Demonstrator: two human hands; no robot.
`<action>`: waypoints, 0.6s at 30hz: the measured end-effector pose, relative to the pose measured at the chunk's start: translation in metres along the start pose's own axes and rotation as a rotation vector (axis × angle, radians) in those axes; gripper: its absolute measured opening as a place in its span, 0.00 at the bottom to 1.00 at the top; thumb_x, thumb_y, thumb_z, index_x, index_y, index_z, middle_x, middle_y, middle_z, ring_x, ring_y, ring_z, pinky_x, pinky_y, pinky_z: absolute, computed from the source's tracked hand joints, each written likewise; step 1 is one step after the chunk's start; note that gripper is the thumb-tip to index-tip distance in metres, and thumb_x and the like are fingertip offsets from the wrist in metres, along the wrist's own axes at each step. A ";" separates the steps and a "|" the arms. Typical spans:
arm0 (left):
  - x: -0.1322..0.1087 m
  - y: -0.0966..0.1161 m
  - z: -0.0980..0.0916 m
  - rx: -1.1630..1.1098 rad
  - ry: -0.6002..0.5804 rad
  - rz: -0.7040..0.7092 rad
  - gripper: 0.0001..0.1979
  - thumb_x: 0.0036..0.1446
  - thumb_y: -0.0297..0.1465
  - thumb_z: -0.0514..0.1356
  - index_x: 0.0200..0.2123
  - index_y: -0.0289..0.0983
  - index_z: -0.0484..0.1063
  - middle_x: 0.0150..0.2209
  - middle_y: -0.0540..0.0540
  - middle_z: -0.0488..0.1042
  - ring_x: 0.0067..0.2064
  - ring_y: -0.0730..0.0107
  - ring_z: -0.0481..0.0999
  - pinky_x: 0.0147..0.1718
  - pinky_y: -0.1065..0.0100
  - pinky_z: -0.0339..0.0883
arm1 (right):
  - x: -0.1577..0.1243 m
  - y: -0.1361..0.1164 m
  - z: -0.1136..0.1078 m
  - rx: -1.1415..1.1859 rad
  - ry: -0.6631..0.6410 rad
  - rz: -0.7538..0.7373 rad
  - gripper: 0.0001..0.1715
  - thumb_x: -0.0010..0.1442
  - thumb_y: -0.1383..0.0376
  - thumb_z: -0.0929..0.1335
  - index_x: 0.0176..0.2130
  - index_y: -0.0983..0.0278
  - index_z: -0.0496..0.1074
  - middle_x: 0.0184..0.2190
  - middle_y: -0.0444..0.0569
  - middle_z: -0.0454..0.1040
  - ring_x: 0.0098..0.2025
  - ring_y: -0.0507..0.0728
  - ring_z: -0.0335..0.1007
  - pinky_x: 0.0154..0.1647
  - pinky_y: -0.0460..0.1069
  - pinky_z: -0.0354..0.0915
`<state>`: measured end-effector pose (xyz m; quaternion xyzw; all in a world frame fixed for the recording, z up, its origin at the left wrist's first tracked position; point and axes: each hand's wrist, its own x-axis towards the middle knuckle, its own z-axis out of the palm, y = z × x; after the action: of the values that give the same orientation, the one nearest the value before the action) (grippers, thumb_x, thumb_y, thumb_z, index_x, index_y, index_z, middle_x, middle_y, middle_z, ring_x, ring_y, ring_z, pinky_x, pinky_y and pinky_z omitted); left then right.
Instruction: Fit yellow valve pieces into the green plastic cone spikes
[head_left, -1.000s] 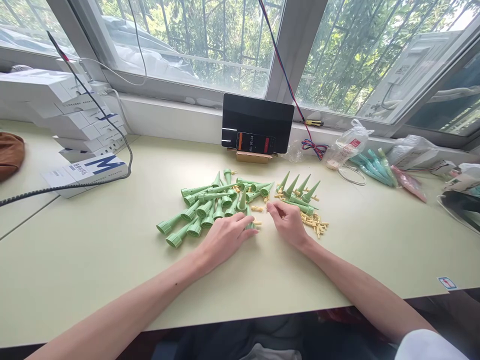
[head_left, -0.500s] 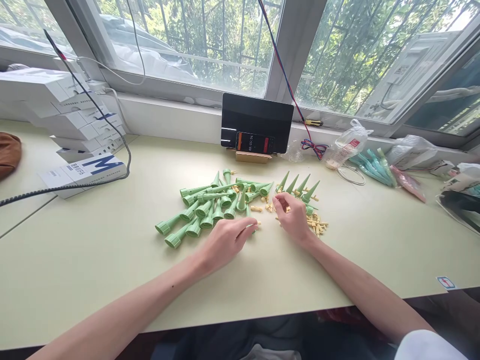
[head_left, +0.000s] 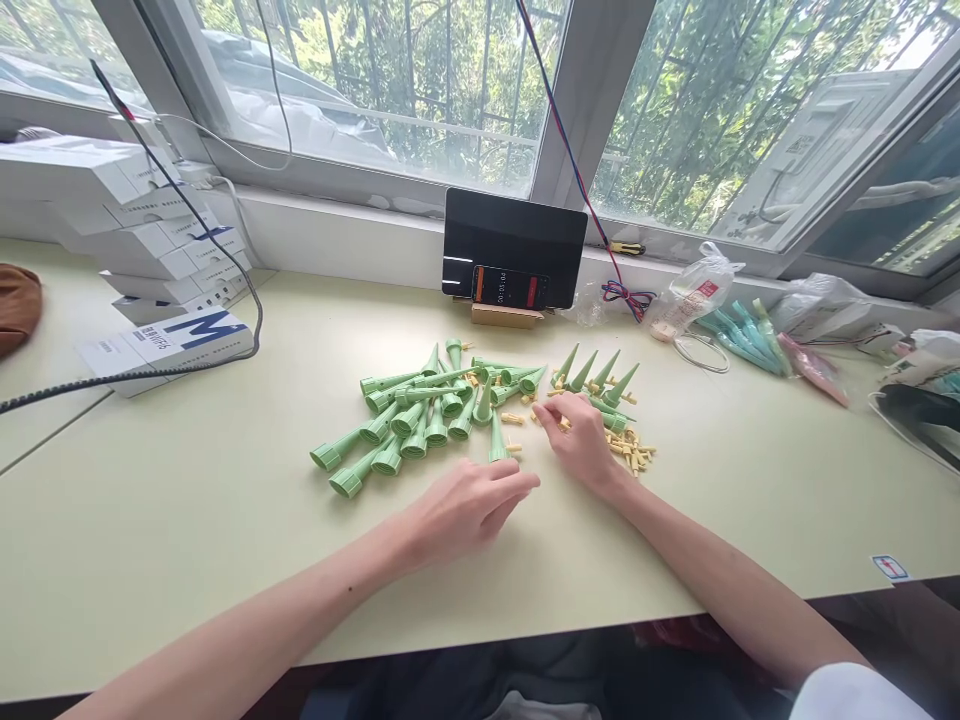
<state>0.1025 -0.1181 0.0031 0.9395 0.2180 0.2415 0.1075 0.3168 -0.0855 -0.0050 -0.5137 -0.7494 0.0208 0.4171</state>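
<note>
My left hand (head_left: 476, 507) is just in front of an upright green cone (head_left: 497, 440) that has a small yellow peg (head_left: 514, 449) sticking out of its side. Its fingers are loosely stretched to the right, with nothing visible in them. My right hand (head_left: 581, 440) is closed in a pinch over a few small yellow pieces; whether one is between the fingertips is hidden. Beside it lie a heap of yellow pegs (head_left: 637, 455) and several upright green cones (head_left: 602, 371). To the left, many hollow green cones (head_left: 409, 418) lie on their sides.
A phone with a running timer (head_left: 510, 288) leans on a dark tablet (head_left: 517, 235) at the back. White boxes (head_left: 176, 260) are stacked at left, with a black coiled cable (head_left: 251, 325) across them. Plastic bags (head_left: 697, 295) lie at back right.
My left hand has drawn back toward me, uncovering the upright cone and its yellow peg. My right hand has shifted slightly left and toward me, its fingertips lower over the yellow pieces.
</note>
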 end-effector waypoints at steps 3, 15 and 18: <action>0.000 0.002 -0.001 0.025 -0.009 0.015 0.13 0.68 0.27 0.49 0.44 0.37 0.73 0.29 0.48 0.70 0.24 0.73 0.67 0.22 0.68 0.50 | 0.000 0.001 0.001 -0.005 -0.035 -0.047 0.05 0.65 0.66 0.66 0.36 0.62 0.72 0.30 0.46 0.74 0.36 0.57 0.68 0.45 0.53 0.59; 0.001 0.003 -0.003 0.067 -0.047 0.004 0.13 0.68 0.29 0.48 0.43 0.38 0.73 0.30 0.48 0.70 0.25 0.72 0.68 0.23 0.67 0.52 | -0.003 0.005 0.006 -0.103 -0.185 -0.105 0.11 0.66 0.68 0.66 0.45 0.59 0.77 0.36 0.49 0.72 0.42 0.59 0.67 0.48 0.56 0.57; 0.000 0.003 -0.003 0.070 -0.055 -0.002 0.13 0.68 0.29 0.48 0.43 0.38 0.73 0.30 0.48 0.71 0.25 0.71 0.68 0.23 0.67 0.51 | -0.003 0.002 0.005 -0.119 -0.204 -0.110 0.11 0.65 0.70 0.66 0.42 0.60 0.78 0.35 0.49 0.71 0.41 0.58 0.67 0.47 0.55 0.56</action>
<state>0.1024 -0.1200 0.0065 0.9487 0.2241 0.2076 0.0810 0.3158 -0.0846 -0.0110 -0.4910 -0.8149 0.0056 0.3078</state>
